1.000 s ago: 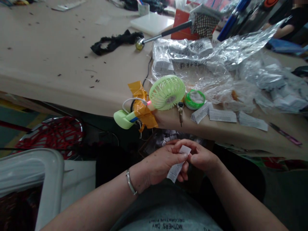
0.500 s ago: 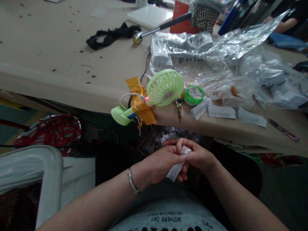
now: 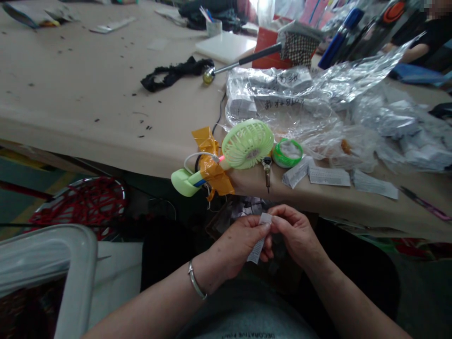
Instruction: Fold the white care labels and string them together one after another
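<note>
white printed paper (image 3: 256, 251) is pinched in the left hand (image 3: 243, 241).

The label (image 3: 256, 251) is white with dark print.

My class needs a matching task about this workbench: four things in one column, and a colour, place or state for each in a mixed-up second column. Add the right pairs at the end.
Things
1. fan
2. bracelet
3. tape
4. paper slip

Descriptions
A. orange-brown, at the edge of the table
B. held in the left hand, with the right hand close beside it
C. pale green, with a slatted round head
D. silver-coloured, worn around the left wrist

Right pairs
1-C
2-D
3-A
4-B
</note>
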Demonstrator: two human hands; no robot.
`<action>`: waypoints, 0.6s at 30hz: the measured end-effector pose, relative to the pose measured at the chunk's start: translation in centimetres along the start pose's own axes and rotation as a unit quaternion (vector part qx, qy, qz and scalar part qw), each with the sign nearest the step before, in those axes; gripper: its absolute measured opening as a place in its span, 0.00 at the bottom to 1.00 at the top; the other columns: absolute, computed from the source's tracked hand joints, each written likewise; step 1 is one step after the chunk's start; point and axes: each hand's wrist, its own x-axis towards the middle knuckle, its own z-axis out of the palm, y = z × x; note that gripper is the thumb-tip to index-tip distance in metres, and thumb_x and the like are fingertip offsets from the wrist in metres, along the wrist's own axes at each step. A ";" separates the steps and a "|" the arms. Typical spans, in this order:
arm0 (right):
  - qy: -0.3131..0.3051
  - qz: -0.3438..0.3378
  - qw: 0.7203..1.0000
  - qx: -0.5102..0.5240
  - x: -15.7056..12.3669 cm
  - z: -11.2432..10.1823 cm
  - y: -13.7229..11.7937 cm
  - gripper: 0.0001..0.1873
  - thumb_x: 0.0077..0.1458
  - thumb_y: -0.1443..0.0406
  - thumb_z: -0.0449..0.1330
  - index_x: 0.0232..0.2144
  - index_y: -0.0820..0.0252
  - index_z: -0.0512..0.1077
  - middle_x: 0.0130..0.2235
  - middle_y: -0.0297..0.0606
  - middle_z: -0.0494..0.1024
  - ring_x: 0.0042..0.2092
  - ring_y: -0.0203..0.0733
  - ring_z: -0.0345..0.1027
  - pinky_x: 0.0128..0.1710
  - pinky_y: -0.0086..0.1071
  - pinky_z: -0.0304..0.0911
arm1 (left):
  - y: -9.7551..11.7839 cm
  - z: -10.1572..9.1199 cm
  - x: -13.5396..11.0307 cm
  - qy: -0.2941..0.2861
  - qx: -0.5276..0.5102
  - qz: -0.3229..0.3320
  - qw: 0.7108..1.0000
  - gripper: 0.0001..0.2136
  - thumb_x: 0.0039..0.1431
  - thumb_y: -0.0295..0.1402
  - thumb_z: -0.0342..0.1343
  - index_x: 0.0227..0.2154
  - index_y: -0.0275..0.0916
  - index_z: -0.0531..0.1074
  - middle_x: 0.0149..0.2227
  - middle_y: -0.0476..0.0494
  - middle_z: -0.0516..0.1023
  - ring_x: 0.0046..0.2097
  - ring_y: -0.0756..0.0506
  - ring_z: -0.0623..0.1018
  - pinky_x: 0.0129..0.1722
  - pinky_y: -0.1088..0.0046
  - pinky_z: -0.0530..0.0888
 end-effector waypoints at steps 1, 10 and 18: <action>0.007 -0.002 1.000 -0.005 0.1 0.1 0.0 0.08 0.51 0.60 0.62 0.29 0.60 0.69 0.21 0.28 0.71 0.19 0.31 0.64 0.19 0.25 0.63 | 0.0 0.1 0.0 0.003 0.007 0.005 1.000 0.11 0.54 0.37 0.54 0.23 0.36 0.68 0.19 0.51 0.68 0.21 0.53 0.69 0.21 0.78 0.66; 0.031 -0.042 0.995 -0.082 0.7 0.7 -0.8 0.07 0.51 0.62 0.61 0.25 0.59 0.69 0.22 0.28 0.69 0.20 0.30 0.61 0.21 0.25 0.60 | 0.2 0.2 0.4 0.041 0.091 0.071 0.992 0.10 0.55 0.32 0.50 0.21 0.36 0.67 0.20 0.50 0.67 0.24 0.52 0.68 0.25 0.76 0.65; 0.061 -0.132 0.960 -0.238 1.6 0.6 -2.3 0.07 0.52 0.64 0.59 0.24 0.59 0.69 0.24 0.29 0.67 0.27 0.32 0.59 0.27 0.25 0.57 | 1.7 -0.4 0.7 0.133 0.253 0.218 0.933 0.08 0.56 0.32 0.52 0.27 0.35 0.73 0.26 0.49 0.71 0.31 0.50 0.68 0.31 0.77 0.65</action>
